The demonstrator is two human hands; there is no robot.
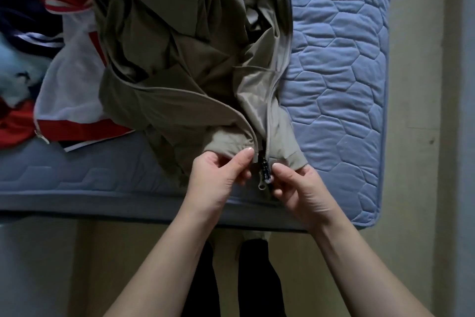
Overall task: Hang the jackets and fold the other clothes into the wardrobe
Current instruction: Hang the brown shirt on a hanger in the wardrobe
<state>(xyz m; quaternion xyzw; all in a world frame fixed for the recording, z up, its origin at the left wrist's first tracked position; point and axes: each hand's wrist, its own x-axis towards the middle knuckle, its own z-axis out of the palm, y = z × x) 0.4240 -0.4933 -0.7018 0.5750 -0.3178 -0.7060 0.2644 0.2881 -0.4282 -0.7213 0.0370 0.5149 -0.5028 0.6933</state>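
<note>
Both hands are down at the near hem of the jacket (180, 59). Left hand (221, 175) pinches the left front edge right by the zipper (264, 166), and right hand (300, 188) pinches the other side at the slider, so neither is loose. Zip is undone above that, with the two fronts splayed apart. Jacket lies crumpled on the blue quilted mattress (347, 59), hem hanging over the near edge. Other clothes (72, 85), red, white and navy, are piled just left of it, partly under it.
</note>
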